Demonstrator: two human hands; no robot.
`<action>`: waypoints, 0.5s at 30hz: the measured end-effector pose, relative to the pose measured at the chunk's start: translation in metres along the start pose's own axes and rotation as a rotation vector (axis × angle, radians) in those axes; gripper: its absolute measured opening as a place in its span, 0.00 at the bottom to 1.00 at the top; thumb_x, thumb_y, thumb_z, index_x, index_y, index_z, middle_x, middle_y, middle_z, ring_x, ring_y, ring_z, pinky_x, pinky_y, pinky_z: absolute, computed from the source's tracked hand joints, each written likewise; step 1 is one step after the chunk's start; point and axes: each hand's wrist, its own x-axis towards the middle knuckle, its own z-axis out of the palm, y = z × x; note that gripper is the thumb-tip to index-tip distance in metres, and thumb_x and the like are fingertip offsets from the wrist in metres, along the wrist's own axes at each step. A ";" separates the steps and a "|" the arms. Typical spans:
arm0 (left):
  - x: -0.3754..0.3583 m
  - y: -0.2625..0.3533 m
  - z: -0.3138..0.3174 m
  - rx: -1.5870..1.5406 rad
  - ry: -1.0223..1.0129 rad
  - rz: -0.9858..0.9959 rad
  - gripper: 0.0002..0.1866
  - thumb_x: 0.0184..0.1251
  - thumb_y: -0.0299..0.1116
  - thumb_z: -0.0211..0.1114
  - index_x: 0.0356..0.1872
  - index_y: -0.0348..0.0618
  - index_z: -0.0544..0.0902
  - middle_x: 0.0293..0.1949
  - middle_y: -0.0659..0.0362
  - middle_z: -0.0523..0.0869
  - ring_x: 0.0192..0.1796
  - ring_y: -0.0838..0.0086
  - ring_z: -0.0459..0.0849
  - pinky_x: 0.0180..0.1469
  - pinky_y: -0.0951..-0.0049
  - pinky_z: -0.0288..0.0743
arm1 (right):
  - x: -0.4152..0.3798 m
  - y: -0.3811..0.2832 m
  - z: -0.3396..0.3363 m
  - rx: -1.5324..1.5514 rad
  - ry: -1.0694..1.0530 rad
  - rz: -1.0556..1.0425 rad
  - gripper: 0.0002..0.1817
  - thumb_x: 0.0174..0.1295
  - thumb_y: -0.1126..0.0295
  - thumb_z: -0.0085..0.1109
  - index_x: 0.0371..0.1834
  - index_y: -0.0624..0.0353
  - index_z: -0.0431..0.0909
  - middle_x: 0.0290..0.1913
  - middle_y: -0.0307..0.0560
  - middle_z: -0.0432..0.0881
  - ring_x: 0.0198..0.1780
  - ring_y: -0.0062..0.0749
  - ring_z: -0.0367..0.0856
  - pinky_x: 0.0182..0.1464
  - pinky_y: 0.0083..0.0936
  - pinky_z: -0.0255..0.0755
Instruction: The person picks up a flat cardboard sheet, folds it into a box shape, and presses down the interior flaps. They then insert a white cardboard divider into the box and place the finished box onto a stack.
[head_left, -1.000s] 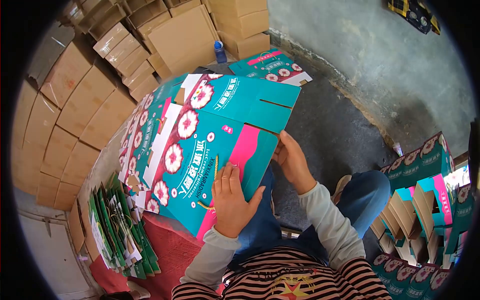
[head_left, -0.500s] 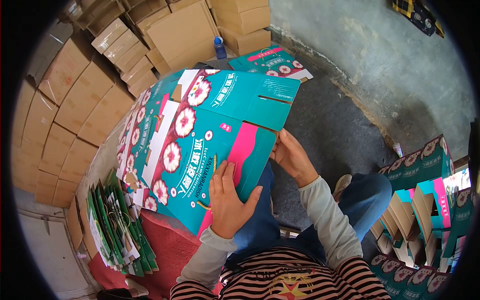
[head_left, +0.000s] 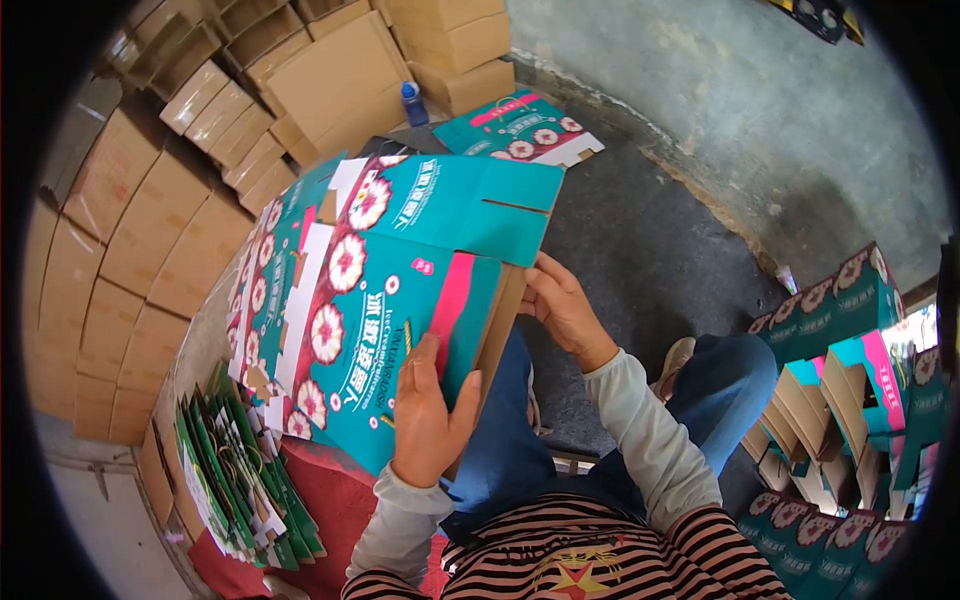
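Note:
A flattened teal carton (head_left: 370, 300), printed with white-and-red radish slices and a pink band, lies slanted in front of me, partly over my lap. My left hand (head_left: 430, 415) rests on its upper panel by the pink band, fingers stretched out and thumb apart, near a yellow cord handle. At the carton's right corner, my right hand (head_left: 565, 312) pinches the edge between thumb and fingers; some fingertips are hidden. A strip of brown inner cardboard (head_left: 497, 335) shows along the near edge, where the layers stand slightly apart.
Folded green cartons (head_left: 235, 470) stand at the left on red cloth (head_left: 345, 500). Brown boxes (head_left: 150, 230) are stacked behind. Another teal carton (head_left: 520, 125) lies on the floor near a blue bottle (head_left: 413, 105). Shaped teal cartons (head_left: 830, 400) are piled at the right.
The carton's near edge has parted, exposing a brown inner strip. Both hands have shifted slightly left in the view, along with the carton; the camera view has also moved.

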 end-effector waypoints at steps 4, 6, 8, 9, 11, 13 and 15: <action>0.001 0.001 -0.006 0.041 -0.068 0.026 0.26 0.66 0.33 0.60 0.59 0.25 0.66 0.54 0.33 0.74 0.56 0.41 0.74 0.58 0.55 0.68 | 0.005 -0.015 0.014 -0.281 -0.037 0.055 0.21 0.67 0.67 0.48 0.61 0.63 0.69 0.51 0.47 0.79 0.50 0.29 0.79 0.46 0.28 0.77; 0.003 0.000 -0.008 0.022 -0.108 -0.003 0.29 0.63 0.34 0.63 0.59 0.25 0.66 0.56 0.31 0.72 0.58 0.40 0.72 0.60 0.54 0.68 | 0.012 -0.001 0.025 -0.146 0.021 0.146 0.20 0.66 0.65 0.51 0.58 0.63 0.72 0.50 0.47 0.79 0.49 0.29 0.79 0.46 0.27 0.76; 0.002 0.006 -0.007 0.062 -0.089 0.058 0.30 0.62 0.36 0.65 0.59 0.26 0.66 0.56 0.32 0.72 0.58 0.40 0.72 0.60 0.55 0.68 | 0.012 0.008 0.028 -0.031 0.072 0.162 0.19 0.66 0.64 0.53 0.56 0.63 0.74 0.49 0.47 0.80 0.48 0.30 0.80 0.47 0.27 0.76; 0.002 0.007 -0.008 0.082 -0.078 0.083 0.31 0.61 0.37 0.66 0.59 0.26 0.67 0.57 0.32 0.72 0.58 0.40 0.72 0.60 0.56 0.68 | 0.009 0.010 0.026 0.015 0.101 0.135 0.19 0.66 0.63 0.54 0.55 0.63 0.74 0.48 0.47 0.80 0.48 0.30 0.80 0.47 0.28 0.76; 0.004 -0.002 -0.021 -0.040 -0.100 0.027 0.33 0.59 0.39 0.68 0.59 0.27 0.68 0.57 0.34 0.72 0.59 0.42 0.72 0.61 0.56 0.67 | 0.000 0.014 0.014 0.060 0.131 0.088 0.19 0.66 0.62 0.56 0.55 0.63 0.75 0.49 0.47 0.81 0.49 0.30 0.79 0.51 0.30 0.74; 0.013 -0.017 -0.039 -0.003 -0.029 -0.057 0.34 0.58 0.41 0.70 0.58 0.27 0.69 0.59 0.36 0.72 0.61 0.45 0.71 0.63 0.58 0.65 | -0.014 0.000 -0.013 0.074 0.190 0.061 0.19 0.68 0.63 0.53 0.57 0.63 0.73 0.51 0.47 0.80 0.51 0.30 0.78 0.52 0.30 0.74; 0.038 -0.062 -0.057 0.173 0.216 -0.122 0.34 0.58 0.41 0.69 0.59 0.26 0.69 0.59 0.35 0.71 0.63 0.45 0.68 0.65 0.58 0.62 | -0.032 -0.026 -0.043 0.024 0.148 0.006 0.22 0.68 0.65 0.52 0.62 0.64 0.67 0.55 0.48 0.77 0.52 0.31 0.78 0.52 0.29 0.74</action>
